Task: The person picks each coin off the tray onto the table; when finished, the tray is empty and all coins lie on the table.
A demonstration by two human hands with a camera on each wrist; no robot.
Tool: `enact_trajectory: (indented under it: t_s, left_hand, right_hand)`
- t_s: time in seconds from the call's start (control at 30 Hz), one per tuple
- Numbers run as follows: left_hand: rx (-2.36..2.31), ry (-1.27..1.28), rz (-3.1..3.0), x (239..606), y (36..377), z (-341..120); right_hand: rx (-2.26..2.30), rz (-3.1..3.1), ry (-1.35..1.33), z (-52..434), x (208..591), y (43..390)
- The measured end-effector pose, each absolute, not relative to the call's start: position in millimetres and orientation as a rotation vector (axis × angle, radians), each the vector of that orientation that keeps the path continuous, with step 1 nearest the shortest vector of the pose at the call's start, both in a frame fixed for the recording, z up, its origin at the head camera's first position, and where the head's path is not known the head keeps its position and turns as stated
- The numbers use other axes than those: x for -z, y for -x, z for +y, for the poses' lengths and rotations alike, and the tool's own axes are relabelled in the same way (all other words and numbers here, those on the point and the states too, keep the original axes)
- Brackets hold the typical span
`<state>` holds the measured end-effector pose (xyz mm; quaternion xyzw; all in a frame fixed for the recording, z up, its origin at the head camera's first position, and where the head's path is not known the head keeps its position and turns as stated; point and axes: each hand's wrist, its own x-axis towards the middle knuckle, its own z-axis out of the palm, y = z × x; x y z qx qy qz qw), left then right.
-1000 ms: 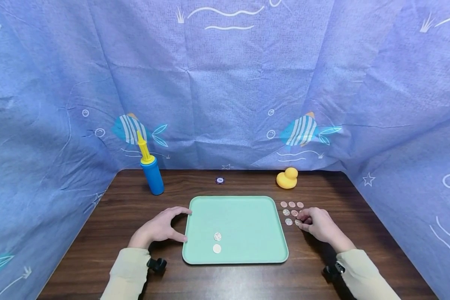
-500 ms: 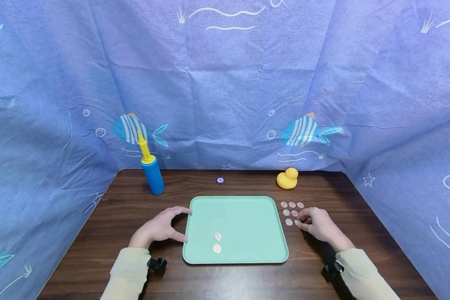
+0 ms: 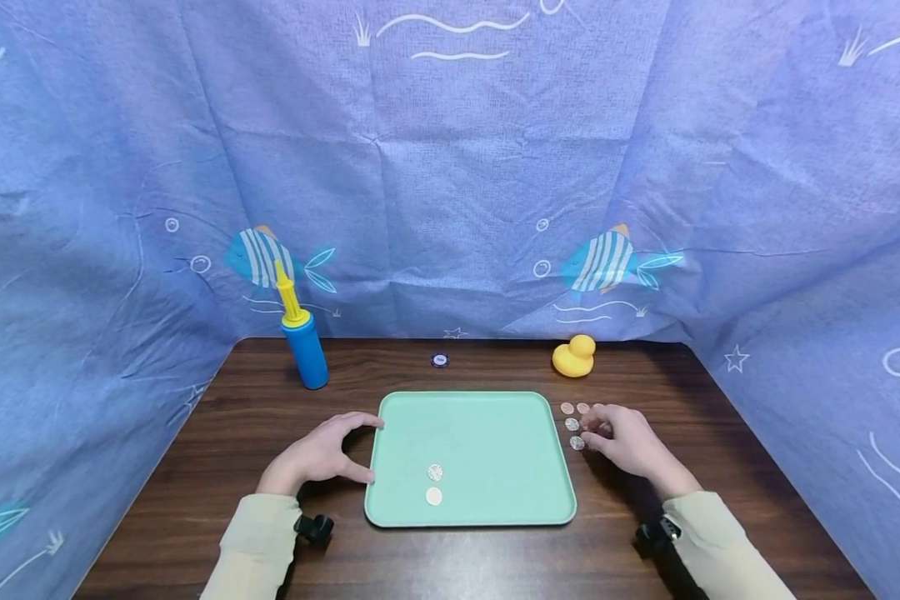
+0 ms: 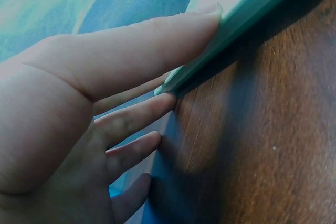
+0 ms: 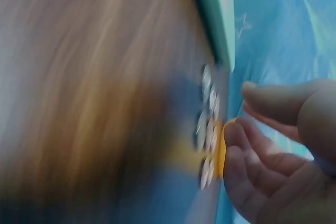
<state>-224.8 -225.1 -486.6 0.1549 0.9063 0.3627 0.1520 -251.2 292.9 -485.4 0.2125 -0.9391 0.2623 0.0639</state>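
In the head view my left hand (image 3: 321, 450) is spread at the left side of the mint-green tray (image 3: 487, 517). Its thumb and forefinger touch the rim, the other fingers held out loosely, as the left wrist view shows. Two pale coins, a patterned coin (image 3: 435, 472) and a plainer coin (image 3: 434, 497), lie on the tray. My right hand (image 3: 628, 440) hovers over small coins (image 3: 577, 443) laid in rows right of the tray, partly covering them. Thumb and bent forefinger stand apart, with nothing visible between them. In the right wrist view several coins (image 5: 201, 129) lie close by.
A blue and yellow hand pump (image 3: 305, 350) stands at the back left of the brown table (image 3: 435, 567). A poker chip (image 3: 439, 361) lies behind the tray. A yellow rubber duck (image 3: 573, 357) sits behind the coins. Blue fish-print cloth (image 3: 450, 183) hangs around the table.
My right hand has moved slightly left and away from me, its thumb and forefinger parting from the nearest coin. The left hand and the tray have stayed in place.
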Motion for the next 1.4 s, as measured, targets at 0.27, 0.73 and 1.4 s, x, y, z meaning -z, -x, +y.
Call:
enact_trajectory:
  t_s: [0.27, 0.73, 1.4]
  left_hand:
    - [-1.024, -0.446, 2.609, 487, 223, -226]
    - [-1.042, -0.462, 2.599, 486, 222, -225]
    - [-1.001, -0.469, 2.611, 485, 223, -225]
  right_hand:
    - [-0.872, -2.8, -0.991, 241, 471, 250]
    - [-0.784, -2.826, -1.42, 148, 469, 240]
    - [-0.637, -2.857, -1.602, 85, 473, 240]
